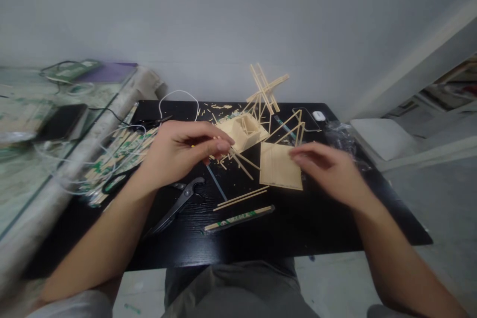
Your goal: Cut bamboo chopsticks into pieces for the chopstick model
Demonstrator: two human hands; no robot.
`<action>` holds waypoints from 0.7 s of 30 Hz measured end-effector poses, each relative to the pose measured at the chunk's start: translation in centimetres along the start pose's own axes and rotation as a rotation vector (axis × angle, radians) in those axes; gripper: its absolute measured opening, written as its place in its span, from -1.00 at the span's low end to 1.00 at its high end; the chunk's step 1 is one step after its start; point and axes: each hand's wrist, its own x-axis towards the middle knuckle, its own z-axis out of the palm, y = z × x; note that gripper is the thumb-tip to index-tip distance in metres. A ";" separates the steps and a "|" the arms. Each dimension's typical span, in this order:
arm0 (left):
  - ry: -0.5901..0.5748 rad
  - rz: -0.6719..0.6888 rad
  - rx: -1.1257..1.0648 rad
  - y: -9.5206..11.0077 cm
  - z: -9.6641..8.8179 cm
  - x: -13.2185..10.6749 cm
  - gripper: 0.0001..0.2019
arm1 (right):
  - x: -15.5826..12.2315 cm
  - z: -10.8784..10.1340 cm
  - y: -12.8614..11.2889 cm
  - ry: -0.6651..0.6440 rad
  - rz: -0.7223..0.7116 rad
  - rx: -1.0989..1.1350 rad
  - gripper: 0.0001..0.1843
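A: What lies nearest the viewer?
B: A wrapped pair of chopsticks [238, 219], set slantwise near the table's [238, 251] front edge. Just beyond it are two loose rods [241, 198], nearly parallel. To their left, pliers [179, 207] lie below the left hand [186, 151].

A: State of the hands?
B: The left, palm inward, pinches a thin stick [244, 167] between thumb and fingers; its free end slopes down and to the right. A second stick crosses close by; whether it too is gripped cannot be told. The right hand [328, 169] is loosely curled, fingertips at the panel's [281, 166] right edge. Whether it grips the panel cannot be told.

A: Where do stick and panel lie relative to the hands?
B: Both between them: the stick at the left fingertips, the panel farther right, just beside the right fingertips.

A: And beyond?
B: A small wooden house [246, 131] on a base, past the left fingertips, with scraps [223, 108] strewn behind. Slender frames [298, 126] stand past the panel. Farther back, crossed wooden blades [265, 90] rise before the wall [238, 25].
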 end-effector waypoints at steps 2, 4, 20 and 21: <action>-0.052 -0.024 -0.042 0.0 0.6 -0.1 -0.85 | 0.3 2.2 -1.2 -0.179 -0.061 0.005 -0.64; -0.081 -0.043 -0.064 -0.2 0.8 -0.1 -0.85 | 0.6 4.0 -1.4 -0.285 -0.097 0.000 -0.65; -0.066 -0.201 0.286 -5.9 0.1 -5.9 -0.77 | -0.3 2.5 2.5 -0.103 0.246 0.441 -0.62; -0.099 -0.224 0.338 -6.7 0.3 -6.9 -0.77 | -0.3 2.6 2.2 -0.083 0.233 0.454 -0.62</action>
